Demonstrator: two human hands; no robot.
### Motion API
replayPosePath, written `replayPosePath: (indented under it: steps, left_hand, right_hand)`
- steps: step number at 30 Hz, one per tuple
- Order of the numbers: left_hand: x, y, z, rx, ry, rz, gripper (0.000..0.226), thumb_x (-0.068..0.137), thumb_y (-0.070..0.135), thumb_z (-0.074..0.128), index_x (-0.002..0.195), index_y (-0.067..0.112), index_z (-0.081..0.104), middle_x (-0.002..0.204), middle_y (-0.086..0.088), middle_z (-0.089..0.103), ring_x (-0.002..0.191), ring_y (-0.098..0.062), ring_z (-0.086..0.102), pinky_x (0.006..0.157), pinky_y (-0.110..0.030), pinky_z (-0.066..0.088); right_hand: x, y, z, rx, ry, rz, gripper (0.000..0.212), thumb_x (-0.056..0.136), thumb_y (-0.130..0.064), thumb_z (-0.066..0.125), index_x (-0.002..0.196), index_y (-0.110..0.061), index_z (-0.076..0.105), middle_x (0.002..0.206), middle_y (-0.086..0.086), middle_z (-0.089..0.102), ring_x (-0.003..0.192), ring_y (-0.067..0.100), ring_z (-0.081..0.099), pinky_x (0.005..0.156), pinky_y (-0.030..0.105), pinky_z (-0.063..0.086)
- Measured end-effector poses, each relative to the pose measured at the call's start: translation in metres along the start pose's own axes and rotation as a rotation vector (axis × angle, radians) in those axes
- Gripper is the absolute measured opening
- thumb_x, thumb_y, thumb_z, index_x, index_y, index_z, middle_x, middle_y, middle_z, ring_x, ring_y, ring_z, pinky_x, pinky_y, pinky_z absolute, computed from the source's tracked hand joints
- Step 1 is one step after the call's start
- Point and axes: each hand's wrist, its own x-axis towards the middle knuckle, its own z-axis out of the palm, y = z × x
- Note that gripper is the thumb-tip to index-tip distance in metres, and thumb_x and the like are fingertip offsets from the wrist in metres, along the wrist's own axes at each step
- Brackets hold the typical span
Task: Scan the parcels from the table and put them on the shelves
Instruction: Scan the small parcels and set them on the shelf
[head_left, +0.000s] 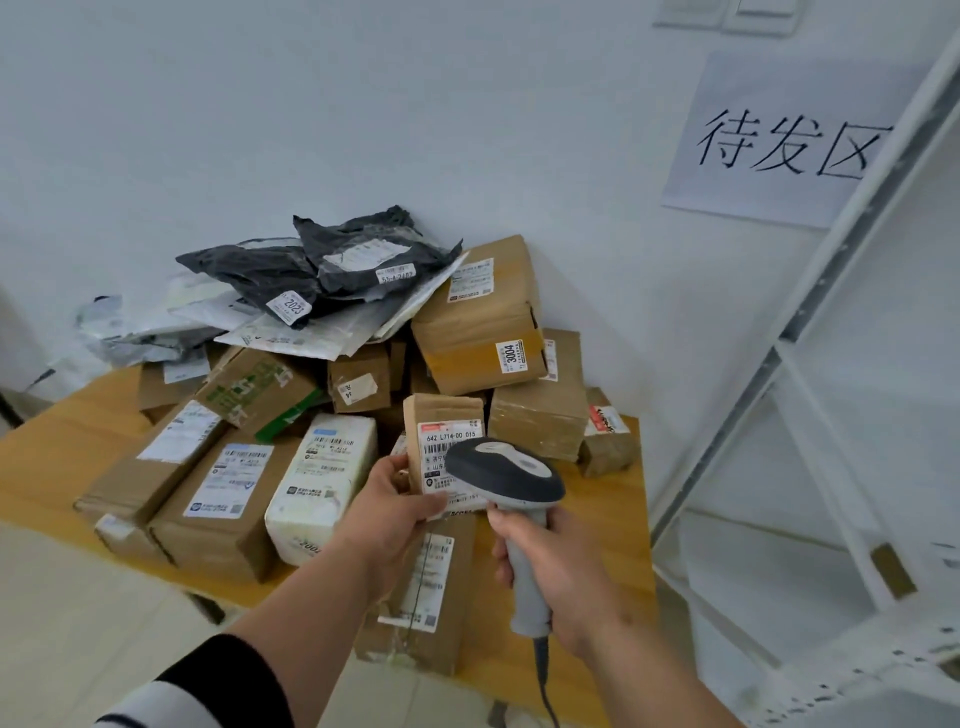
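My left hand (400, 512) grips a small brown cardboard parcel (441, 418) upright, its white shipping label facing me. My right hand (553, 569) grips the grey handle of a barcode scanner (506, 475); the scanner's dark head covers the lower right part of that label. Both are held just above the wooden table (49, 441), which is heaped with parcels. A long brown box (421, 603) lies under my hands at the table's front edge.
Several brown boxes, a white padded parcel (324, 480) and black and grey mailer bags (317, 270) fill the table against the wall. A white metal shelving unit (810, 395) stands to the right. A paper sign (784, 140) hangs on the wall.
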Motion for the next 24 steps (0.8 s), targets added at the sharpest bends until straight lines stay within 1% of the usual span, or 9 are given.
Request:
replayPosePath:
  steps: [4,8,13,16,18,21,24]
  left_hand:
    - [0.003,0.003,-0.001,0.016,-0.018,0.012,0.056,0.083,-0.013,0.065,0.129,0.016,0.050,0.105,-0.009,0.070,0.095,-0.027,0.072,0.082,-0.041,0.058]
    - [0.005,0.003,-0.006,0.019,-0.022,0.010,0.056,0.083,-0.013,0.066,0.127,0.017,0.050,0.106,-0.010,0.071,0.094,-0.026,0.072,0.082,-0.040,0.059]
    - [0.007,0.003,-0.011,0.021,-0.029,0.006,0.055,0.084,-0.013,0.066,0.127,0.015,0.050,0.108,-0.012,0.071,0.097,-0.028,0.072,0.084,-0.042,0.059]
    - [0.009,0.002,-0.012,0.022,-0.030,0.002,0.056,0.084,-0.013,0.065,0.129,0.015,0.049,0.108,-0.011,0.071,0.094,-0.025,0.073,0.076,-0.036,0.059]
    - [0.010,0.001,-0.012,0.025,-0.037,0.000,0.056,0.084,-0.014,0.066,0.129,0.014,0.049,0.108,-0.011,0.071,0.092,-0.024,0.073,0.075,-0.035,0.059]
    - [0.010,0.000,-0.009,0.035,-0.039,0.001,0.052,0.083,-0.014,0.066,0.123,0.016,0.051,0.107,-0.011,0.071,0.093,-0.025,0.073,0.081,-0.039,0.059]
    - [0.009,-0.002,-0.006,0.052,-0.040,0.005,0.047,0.083,-0.014,0.066,0.111,0.022,0.053,0.106,-0.011,0.072,0.092,-0.025,0.073,0.083,-0.041,0.059]
  right_hand:
    - [-0.004,-0.003,0.004,-0.034,0.024,-0.010,0.014,0.091,-0.024,0.069,0.093,-0.010,0.066,0.067,0.002,0.061,0.057,0.014,0.057,0.058,0.027,0.048]
    - [-0.006,-0.003,0.007,-0.045,0.053,0.002,0.017,0.091,-0.026,0.069,0.095,-0.010,0.065,0.067,0.002,0.062,0.058,0.014,0.058,0.059,0.028,0.049]
    - [-0.009,-0.003,0.010,-0.046,0.064,0.018,0.014,0.091,-0.025,0.069,0.090,-0.012,0.063,0.067,0.002,0.062,0.057,0.014,0.058,0.061,0.029,0.049]
    - [-0.009,-0.002,0.010,-0.060,0.065,0.019,0.014,0.091,-0.025,0.069,0.089,-0.011,0.063,0.067,0.002,0.062,0.056,0.014,0.057,0.062,0.031,0.048]
    - [-0.010,-0.002,0.009,-0.057,0.069,0.024,0.014,0.091,-0.024,0.069,0.090,-0.011,0.064,0.068,0.002,0.062,0.055,0.014,0.057,0.062,0.031,0.049]
    - [-0.011,-0.001,0.008,-0.050,0.063,0.028,0.014,0.091,-0.024,0.069,0.091,-0.010,0.064,0.067,0.003,0.062,0.055,0.014,0.057,0.061,0.030,0.048]
    - [-0.011,-0.002,0.004,-0.054,0.059,0.031,0.014,0.091,-0.023,0.068,0.089,-0.010,0.063,0.067,0.002,0.061,0.055,0.014,0.057,0.061,0.030,0.048]
